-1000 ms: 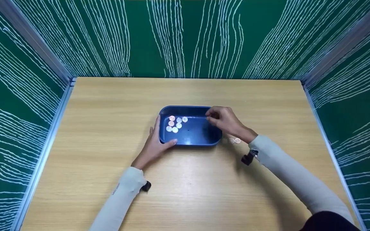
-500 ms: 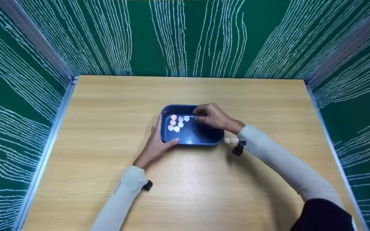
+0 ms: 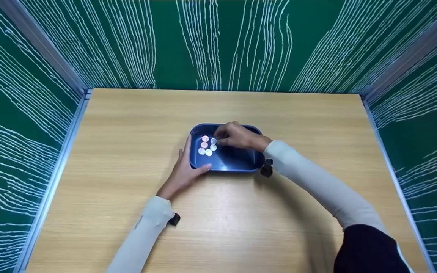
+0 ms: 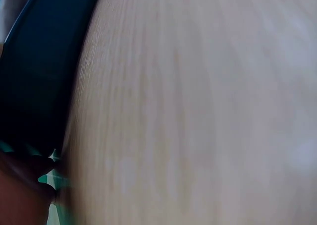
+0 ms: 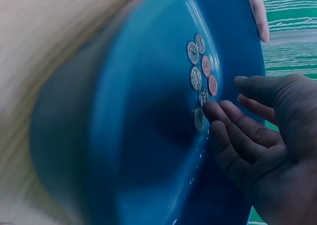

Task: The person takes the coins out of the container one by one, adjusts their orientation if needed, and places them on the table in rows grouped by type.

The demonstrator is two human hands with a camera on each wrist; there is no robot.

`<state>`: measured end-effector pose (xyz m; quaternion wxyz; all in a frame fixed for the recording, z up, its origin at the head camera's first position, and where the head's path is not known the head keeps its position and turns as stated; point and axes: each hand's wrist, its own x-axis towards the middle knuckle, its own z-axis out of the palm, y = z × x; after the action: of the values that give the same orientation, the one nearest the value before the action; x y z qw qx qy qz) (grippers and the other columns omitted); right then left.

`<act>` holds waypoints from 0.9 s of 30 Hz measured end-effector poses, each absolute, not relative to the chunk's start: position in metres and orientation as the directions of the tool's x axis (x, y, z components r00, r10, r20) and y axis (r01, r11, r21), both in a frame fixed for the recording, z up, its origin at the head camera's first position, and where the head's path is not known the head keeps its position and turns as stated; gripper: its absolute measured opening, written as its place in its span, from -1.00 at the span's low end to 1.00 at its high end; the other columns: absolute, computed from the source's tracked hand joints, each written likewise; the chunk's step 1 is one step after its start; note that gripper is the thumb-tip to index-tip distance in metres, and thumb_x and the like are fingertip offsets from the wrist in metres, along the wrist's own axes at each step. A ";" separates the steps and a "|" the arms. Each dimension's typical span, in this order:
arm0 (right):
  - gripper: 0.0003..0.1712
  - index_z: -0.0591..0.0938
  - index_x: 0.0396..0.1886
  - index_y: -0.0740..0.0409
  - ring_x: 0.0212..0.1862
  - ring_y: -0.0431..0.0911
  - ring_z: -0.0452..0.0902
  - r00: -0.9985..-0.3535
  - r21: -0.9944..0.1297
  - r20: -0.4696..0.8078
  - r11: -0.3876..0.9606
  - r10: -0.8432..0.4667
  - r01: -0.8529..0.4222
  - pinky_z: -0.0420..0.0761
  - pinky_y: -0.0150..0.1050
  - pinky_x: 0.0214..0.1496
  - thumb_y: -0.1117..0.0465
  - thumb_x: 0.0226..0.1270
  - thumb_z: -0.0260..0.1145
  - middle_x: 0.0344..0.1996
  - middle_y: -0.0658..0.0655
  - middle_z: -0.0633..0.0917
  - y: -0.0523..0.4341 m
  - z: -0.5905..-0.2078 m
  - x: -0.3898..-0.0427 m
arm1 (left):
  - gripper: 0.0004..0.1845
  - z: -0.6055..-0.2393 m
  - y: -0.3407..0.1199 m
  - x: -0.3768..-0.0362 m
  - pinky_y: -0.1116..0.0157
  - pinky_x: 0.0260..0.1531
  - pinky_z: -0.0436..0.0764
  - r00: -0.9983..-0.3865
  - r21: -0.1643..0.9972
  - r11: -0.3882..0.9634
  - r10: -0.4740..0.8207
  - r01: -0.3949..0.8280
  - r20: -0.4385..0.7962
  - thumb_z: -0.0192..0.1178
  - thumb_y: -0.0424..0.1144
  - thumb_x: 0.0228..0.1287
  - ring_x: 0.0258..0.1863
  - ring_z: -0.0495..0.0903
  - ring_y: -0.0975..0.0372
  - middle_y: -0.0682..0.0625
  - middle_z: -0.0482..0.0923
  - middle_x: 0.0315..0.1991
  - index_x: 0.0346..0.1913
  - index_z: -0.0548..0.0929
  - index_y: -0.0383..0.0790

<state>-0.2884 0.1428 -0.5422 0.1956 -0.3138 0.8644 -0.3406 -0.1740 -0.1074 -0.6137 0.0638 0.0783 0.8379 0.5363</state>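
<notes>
My left hand (image 3: 182,168) grips the left end of a blue plastic tray (image 3: 233,161), thumb over the near rim and fingers along the outer wall. Several coins (image 3: 208,152), silver and copper-coloured, lie flat in the tray's left half. Over them reaches my right hand (image 3: 237,135), covering one coin in the head view. The right wrist view has its fingertips (image 5: 213,111) right at the silver coins (image 5: 199,118). Its thumb stands apart from the loosely bent fingers, and no coin shows between them. In the left wrist view the tray wall (image 4: 44,71) fills the left side.
The tray stands on a light wooden table (image 3: 127,125). Green panels with white wavy lines (image 3: 169,45) close off the back and both sides. My right forearm (image 3: 317,178) crosses the tray's right end and hides the table behind it.
My right hand has moved left across the tray, from its right rim to the coins. Coins on the table right of the tray are now hidden by the arm. The left hand keeps its hold.
</notes>
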 end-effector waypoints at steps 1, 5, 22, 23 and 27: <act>-0.65 0.76 0.24 0.39 0.00 0.04 0.79 -0.716 -0.714 -0.135 0.568 -0.685 -0.409 0.81 -0.04 0.12 0.36 0.55 0.42 0.06 0.30 0.83 0.140 -0.543 -0.289 | 0.36 -0.614 -0.107 -0.174 -0.29 0.70 -0.14 -0.980 0.910 0.411 0.198 0.057 -0.028 0.58 0.12 0.31 0.75 -0.24 -0.34 -0.17 -0.13 0.82 0.85 -0.25 0.12; -0.66 0.77 0.22 0.36 -0.07 -0.03 0.76 -0.673 -0.709 -0.145 0.550 -0.725 -0.440 0.80 -0.12 0.03 0.38 0.53 0.41 0.00 0.25 0.84 0.132 -0.546 -0.292 | 0.36 -0.616 -0.106 -0.174 -0.32 0.68 -0.15 -0.978 0.911 0.409 0.205 0.055 -0.034 0.57 0.13 0.32 0.75 -0.28 -0.34 -0.15 -0.15 0.83 0.85 -0.27 0.17; -0.64 0.76 0.25 0.35 -0.26 -0.04 0.76 -0.604 -0.732 -0.153 0.500 -0.782 -0.462 0.71 -0.26 -0.20 0.35 0.55 0.44 -0.21 0.19 0.85 0.108 -0.549 -0.307 | 0.36 -0.613 -0.111 -0.174 -0.35 0.67 -0.11 -0.979 0.904 0.422 0.205 0.072 -0.018 0.56 0.16 0.31 0.73 -0.26 -0.39 -0.15 -0.18 0.83 0.85 -0.26 0.12; -0.64 0.76 0.26 0.35 -0.26 -0.05 0.75 -0.602 -0.728 -0.158 0.504 -0.783 -0.465 0.70 -0.26 -0.21 0.34 0.55 0.44 -0.21 0.19 0.85 0.107 -0.549 -0.308 | 0.36 -0.613 -0.111 -0.174 -0.36 0.66 -0.11 -0.979 0.903 0.423 0.204 0.068 -0.022 0.56 0.15 0.31 0.73 -0.26 -0.40 -0.16 -0.17 0.82 0.85 -0.26 0.14; -0.63 0.76 0.28 0.33 -0.30 -0.11 0.73 -0.592 -0.715 -0.187 0.522 -0.784 -0.466 0.69 -0.29 -0.25 0.33 0.56 0.44 -0.20 0.17 0.85 0.104 -0.550 -0.310 | 0.35 -0.611 -0.110 -0.174 -0.42 0.63 -0.06 -0.978 0.903 0.428 0.205 0.051 -0.042 0.56 0.14 0.32 0.72 -0.28 -0.41 -0.20 -0.15 0.82 0.84 -0.27 0.19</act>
<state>-0.3098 0.1036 -0.5496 0.2527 -0.3740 0.8350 -0.3146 -0.1740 -0.1096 -0.6115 0.0729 0.0760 0.8417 0.5295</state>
